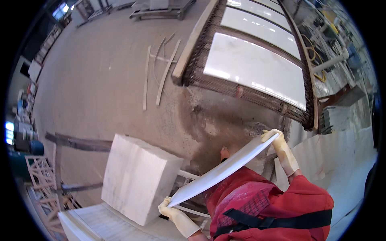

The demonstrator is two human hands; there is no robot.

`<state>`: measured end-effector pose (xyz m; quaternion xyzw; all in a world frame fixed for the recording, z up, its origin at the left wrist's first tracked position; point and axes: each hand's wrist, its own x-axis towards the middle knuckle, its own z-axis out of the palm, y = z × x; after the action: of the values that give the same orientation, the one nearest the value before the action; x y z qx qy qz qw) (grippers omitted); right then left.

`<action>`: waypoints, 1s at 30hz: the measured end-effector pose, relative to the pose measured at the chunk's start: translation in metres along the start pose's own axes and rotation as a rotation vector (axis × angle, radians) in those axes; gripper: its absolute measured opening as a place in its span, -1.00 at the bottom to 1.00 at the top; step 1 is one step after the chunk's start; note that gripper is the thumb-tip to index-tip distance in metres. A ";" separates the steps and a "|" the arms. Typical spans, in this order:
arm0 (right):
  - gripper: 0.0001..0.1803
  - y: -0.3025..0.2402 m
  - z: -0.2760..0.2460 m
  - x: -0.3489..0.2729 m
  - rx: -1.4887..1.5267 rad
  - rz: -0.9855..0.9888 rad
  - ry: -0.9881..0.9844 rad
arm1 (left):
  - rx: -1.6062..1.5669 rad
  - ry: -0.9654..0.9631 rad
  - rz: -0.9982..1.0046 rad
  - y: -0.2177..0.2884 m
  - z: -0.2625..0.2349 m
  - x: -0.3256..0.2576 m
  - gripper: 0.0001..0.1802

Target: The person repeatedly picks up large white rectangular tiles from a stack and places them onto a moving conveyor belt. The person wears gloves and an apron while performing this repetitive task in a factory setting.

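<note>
Both my hands wear long cream rubber gloves and hold a white stone slab (pixel 223 170) in front of my body, tilted so that mostly its long edge and a narrow strip of face show. My left hand (pixel 165 205) is closed round its lower left end, close beside a stack of white slabs (pixel 136 176). Around the upper right end, my right hand (pixel 272 136) grips the corner, near the front end of a mesh conveyor (pixel 249 94). Some fingers of each hand are hidden by the slab.
Several glossy white slabs (pixel 255 68) lie in a row on the conveyor, between wooden side rails (pixel 195 40). Thin strips (pixel 167 74) lie on the floor. The floor before the conveyor looks wet. A white sheet-like surface (pixel 333 168) stands at right; a wooden frame (pixel 42 172) at left.
</note>
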<state>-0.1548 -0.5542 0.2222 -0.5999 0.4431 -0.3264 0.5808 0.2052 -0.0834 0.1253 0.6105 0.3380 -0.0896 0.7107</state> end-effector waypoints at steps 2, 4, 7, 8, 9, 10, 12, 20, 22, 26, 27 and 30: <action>-0.65 -0.008 -0.034 -0.005 0.037 -0.014 0.105 | 0.004 -0.096 0.031 0.006 0.046 -0.003 -0.74; -0.63 -0.013 -0.060 -0.011 0.050 0.017 0.237 | -0.024 -0.183 0.014 0.014 0.091 -0.012 -0.77; -0.63 -0.015 -0.096 -0.019 0.150 0.105 0.425 | -0.073 -0.228 -0.079 0.023 0.171 -0.035 -0.93; -0.65 -0.015 -0.106 -0.020 0.178 0.049 0.483 | -0.045 -0.301 -0.022 0.025 0.198 -0.052 -0.87; -0.65 -0.016 -0.117 -0.022 0.161 0.000 0.485 | 0.007 -0.319 -0.009 0.028 0.227 -0.070 -0.80; -0.65 -0.016 -0.127 -0.026 0.133 -0.015 0.513 | 0.060 -0.355 0.017 0.031 0.253 -0.086 -0.74; -0.74 -0.018 -0.147 -0.028 0.118 -0.008 0.580 | 0.132 -0.464 0.057 0.038 0.299 -0.121 -0.78; -0.78 -0.028 -0.208 -0.020 0.223 0.071 0.850 | 0.444 -0.687 0.212 0.028 0.454 -0.215 -0.89; -0.72 -0.030 -0.218 -0.012 0.239 0.095 0.895 | 0.463 -0.738 0.240 0.022 0.487 -0.230 -0.89; -0.61 -0.034 -0.237 0.008 0.263 0.153 0.960 | 0.515 -0.803 0.255 0.014 0.540 -0.262 -0.87; -0.58 -0.035 -0.242 0.014 0.267 0.171 0.965 | 0.556 -0.806 0.237 0.014 0.551 -0.273 -0.86; -0.49 -0.037 -0.255 0.036 0.268 0.217 0.983 | 0.724 -0.769 0.251 0.017 0.582 -0.304 -0.84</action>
<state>-0.3659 -0.6932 0.2833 -0.2469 0.6775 -0.5614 0.4061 0.2013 -0.7066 0.3337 0.7752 -0.0742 -0.3316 0.5326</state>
